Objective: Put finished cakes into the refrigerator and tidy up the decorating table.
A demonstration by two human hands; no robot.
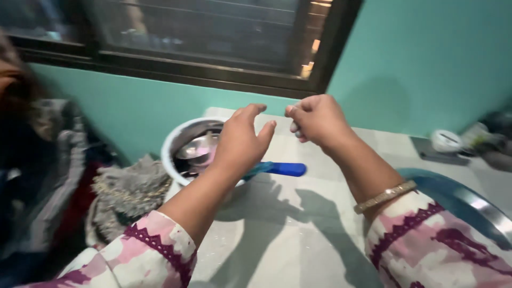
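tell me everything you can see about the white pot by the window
The pot is round and white, with a thick rim. It stands upright on the pale counter, at its far left end below the dark window frame. Shiny metal dishes lie inside. A blue handle sticks out to its right. The left hand hovers open in front, hiding its right side; whether it touches is unclear. Grey cloth lies beside it.

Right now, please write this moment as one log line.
left hand: open, above white pot | right hand: closed, something small pinched, unclear | blue handle: juts from pot | counter: pale
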